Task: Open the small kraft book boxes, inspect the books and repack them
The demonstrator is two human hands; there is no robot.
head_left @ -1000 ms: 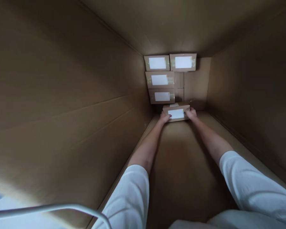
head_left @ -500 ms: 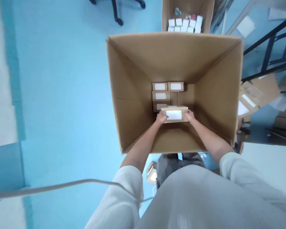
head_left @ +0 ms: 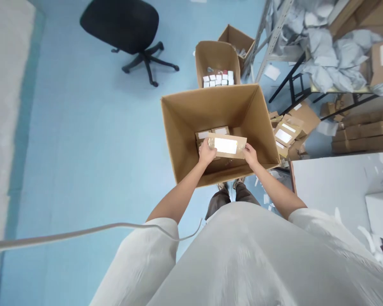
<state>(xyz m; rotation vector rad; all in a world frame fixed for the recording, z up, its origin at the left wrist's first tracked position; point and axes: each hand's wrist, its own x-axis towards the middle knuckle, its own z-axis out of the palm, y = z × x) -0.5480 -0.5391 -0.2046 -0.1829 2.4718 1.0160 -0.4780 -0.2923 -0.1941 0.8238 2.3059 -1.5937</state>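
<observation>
A small brown cardboard box [head_left: 241,152] with a white label is held level over the opening of a large carton [head_left: 207,104]. My left hand [head_left: 207,153] grips its left end, and my right hand [head_left: 250,155] grips its right end. Inside the large carton, several similar labelled boxes [head_left: 220,131] lie on the bottom toward the far left. The held box partly hides them.
Beyond the large carton stands another open carton [head_left: 207,53] with small white boxes. A black chair [head_left: 124,25] is at the upper left. Flattened cardboard [head_left: 303,117], a metal rack [head_left: 271,40] and a white table [head_left: 332,178] are on the right. A cable [head_left: 115,226] crosses the lower left.
Both hands have lifted the labelled box from deep inside the large carton up toward its opening. The view has shifted, so more of the chair, rack and table shows.
</observation>
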